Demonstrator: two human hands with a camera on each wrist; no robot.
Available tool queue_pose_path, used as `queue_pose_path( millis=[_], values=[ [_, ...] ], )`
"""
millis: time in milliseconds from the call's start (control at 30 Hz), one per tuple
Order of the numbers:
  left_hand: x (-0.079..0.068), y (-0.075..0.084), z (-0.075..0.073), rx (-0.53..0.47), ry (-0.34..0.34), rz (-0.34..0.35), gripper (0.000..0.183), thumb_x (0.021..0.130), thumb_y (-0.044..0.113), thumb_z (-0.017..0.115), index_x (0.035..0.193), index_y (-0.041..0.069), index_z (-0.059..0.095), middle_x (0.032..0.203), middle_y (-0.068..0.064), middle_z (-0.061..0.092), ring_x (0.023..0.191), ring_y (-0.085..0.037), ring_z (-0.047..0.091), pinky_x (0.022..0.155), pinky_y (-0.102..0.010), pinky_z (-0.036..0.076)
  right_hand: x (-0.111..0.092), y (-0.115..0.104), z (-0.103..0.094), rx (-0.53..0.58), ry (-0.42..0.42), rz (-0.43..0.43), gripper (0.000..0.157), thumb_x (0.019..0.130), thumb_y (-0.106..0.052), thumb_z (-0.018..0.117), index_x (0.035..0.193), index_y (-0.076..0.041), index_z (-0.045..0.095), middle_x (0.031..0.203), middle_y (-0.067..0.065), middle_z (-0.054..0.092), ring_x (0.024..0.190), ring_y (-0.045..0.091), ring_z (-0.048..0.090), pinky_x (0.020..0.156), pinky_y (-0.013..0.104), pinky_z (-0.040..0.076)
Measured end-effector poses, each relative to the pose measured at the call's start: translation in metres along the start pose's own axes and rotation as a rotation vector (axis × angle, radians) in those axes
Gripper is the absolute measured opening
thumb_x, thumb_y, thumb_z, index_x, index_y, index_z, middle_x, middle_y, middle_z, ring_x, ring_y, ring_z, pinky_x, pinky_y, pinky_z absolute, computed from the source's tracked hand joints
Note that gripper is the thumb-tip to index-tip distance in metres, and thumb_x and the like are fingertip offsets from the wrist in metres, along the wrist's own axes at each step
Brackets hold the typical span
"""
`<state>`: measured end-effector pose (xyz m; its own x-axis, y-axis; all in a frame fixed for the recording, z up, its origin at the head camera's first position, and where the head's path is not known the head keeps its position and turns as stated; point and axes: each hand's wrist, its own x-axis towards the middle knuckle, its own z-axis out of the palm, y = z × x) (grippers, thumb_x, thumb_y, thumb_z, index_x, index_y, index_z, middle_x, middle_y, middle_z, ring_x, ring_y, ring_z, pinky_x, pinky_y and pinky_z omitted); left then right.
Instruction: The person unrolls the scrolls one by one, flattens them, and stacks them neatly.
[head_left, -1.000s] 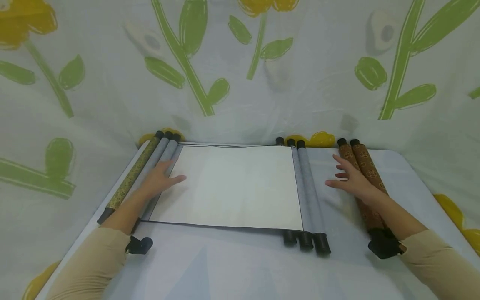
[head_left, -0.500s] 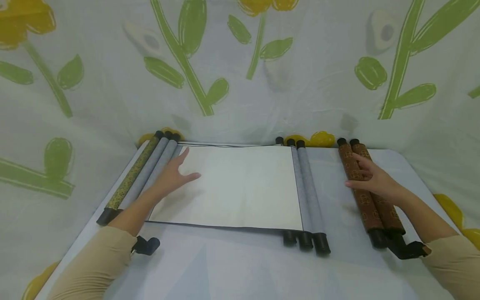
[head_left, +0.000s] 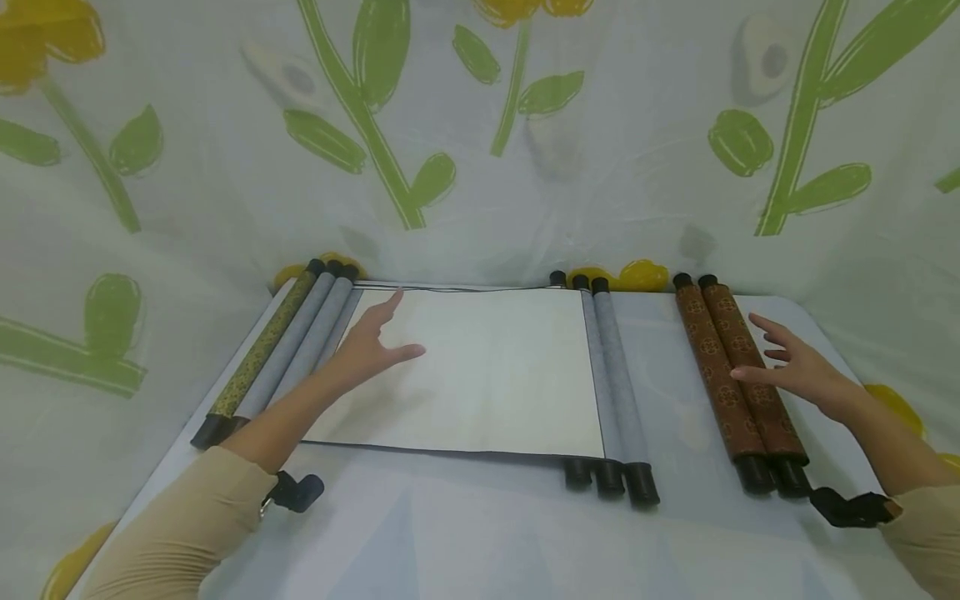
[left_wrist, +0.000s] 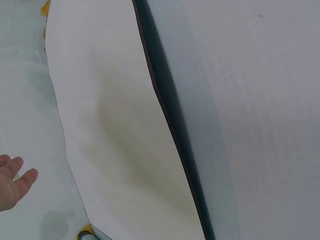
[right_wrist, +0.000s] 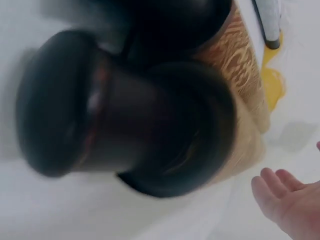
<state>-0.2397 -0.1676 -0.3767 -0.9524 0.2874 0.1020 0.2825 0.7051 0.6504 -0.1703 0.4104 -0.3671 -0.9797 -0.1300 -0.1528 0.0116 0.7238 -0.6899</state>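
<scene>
In the head view, my left hand hovers above the left part of a blank white scroll sheet, thumb and fingers spread, its shadow below on the paper. The left wrist view also shows the sheet and its dark lower edge. My right hand is just right of two rolled brown patterned scrolls with black end knobs. Its thumb tip overlaps the nearer one in view; touch cannot be told. In the right wrist view a black knob looms close, with the fingers apart from it.
A yellow-green patterned scroll and grey-blue rolled scrolls lie left of the sheet. More grey rolls with black knobs lie at its right. A flower-printed cloth rises behind the white table.
My left hand has moved right, from the left rolls to over the paper. My right hand has moved right across and past the brown scrolls. The scrolls stay in place.
</scene>
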Motion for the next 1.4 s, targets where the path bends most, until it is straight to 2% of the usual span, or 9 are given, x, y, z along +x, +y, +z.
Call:
queue_pose_path(
  millis=[167, 367, 467, 733, 1000, 1267, 1400],
  values=[
    [0.001, 0.013, 0.007, -0.04, -0.008, 0.028, 0.097, 0.081, 0.043, 0.072, 0.153, 0.024, 0.01, 0.156, -0.014, 0.02, 0.136, -0.037, 0.031, 0.106, -0.053, 0.032, -0.003, 0.012, 0.001, -0.001, -0.036, 0.032, 0.095, 0.091, -0.03, 0.061, 0.15, -0.011, -0.011, 0.152, 0.032, -0.011, 0.126, 0.064, 0.015, 0.085, 0.078, 0.025],
    [0.004, 0.018, 0.02, -0.066, -0.027, 0.075, 0.099, 0.079, 0.044, 0.074, 0.153, 0.026, 0.011, 0.156, -0.01, 0.021, 0.138, -0.034, 0.029, 0.107, -0.054, 0.03, -0.006, 0.028, 0.005, -0.007, -0.102, 0.067, 0.098, 0.089, -0.031, 0.063, 0.15, -0.008, -0.011, 0.147, 0.04, -0.004, 0.123, 0.066, 0.015, 0.085, 0.077, 0.027],
    [0.006, 0.021, 0.026, -0.062, -0.028, 0.083, 0.099, 0.078, 0.044, 0.074, 0.152, 0.029, 0.01, 0.156, -0.009, 0.021, 0.139, -0.033, 0.027, 0.108, -0.054, 0.029, -0.007, 0.032, 0.006, 0.005, -0.112, 0.067, 0.098, 0.089, -0.029, 0.063, 0.149, -0.007, -0.011, 0.145, 0.043, -0.003, 0.122, 0.068, 0.016, 0.086, 0.076, 0.028],
    [0.016, 0.036, 0.041, -0.061, -0.061, 0.13, 0.099, 0.078, 0.046, 0.074, 0.153, 0.028, 0.012, 0.155, -0.007, 0.024, 0.14, -0.03, 0.027, 0.108, -0.053, 0.029, -0.004, 0.041, 0.008, 0.004, -0.104, 0.048, 0.097, 0.09, -0.029, 0.063, 0.149, -0.005, -0.01, 0.144, 0.044, 0.002, 0.119, 0.064, 0.027, 0.086, 0.071, 0.035],
    [0.025, 0.054, 0.053, -0.08, -0.11, 0.152, 0.099, 0.077, 0.048, 0.074, 0.153, 0.027, 0.013, 0.154, -0.007, 0.025, 0.14, -0.027, 0.028, 0.109, -0.051, 0.029, 0.001, 0.041, 0.009, 0.025, -0.117, 0.061, 0.096, 0.09, -0.03, 0.062, 0.15, -0.007, -0.009, 0.146, 0.043, -0.002, 0.123, 0.065, 0.016, 0.088, 0.075, 0.027],
    [0.034, 0.078, 0.075, -0.061, -0.18, 0.175, 0.102, 0.076, 0.048, 0.074, 0.152, 0.034, 0.007, 0.155, -0.004, 0.023, 0.142, -0.022, 0.024, 0.111, -0.046, 0.027, 0.005, 0.044, 0.011, 0.041, -0.108, 0.057, 0.094, 0.09, -0.028, 0.063, 0.151, -0.009, -0.006, 0.149, 0.038, -0.005, 0.125, 0.064, 0.01, 0.086, 0.075, 0.025],
    [0.04, 0.092, 0.085, -0.045, -0.195, 0.213, 0.102, 0.076, 0.049, 0.074, 0.152, 0.033, 0.008, 0.154, -0.005, 0.026, 0.14, -0.021, 0.026, 0.11, -0.045, 0.029, 0.006, 0.046, 0.012, 0.055, -0.108, 0.065, 0.094, 0.09, -0.028, 0.063, 0.151, -0.01, -0.007, 0.149, 0.038, -0.006, 0.127, 0.063, 0.007, 0.088, 0.076, 0.023]
  ],
)
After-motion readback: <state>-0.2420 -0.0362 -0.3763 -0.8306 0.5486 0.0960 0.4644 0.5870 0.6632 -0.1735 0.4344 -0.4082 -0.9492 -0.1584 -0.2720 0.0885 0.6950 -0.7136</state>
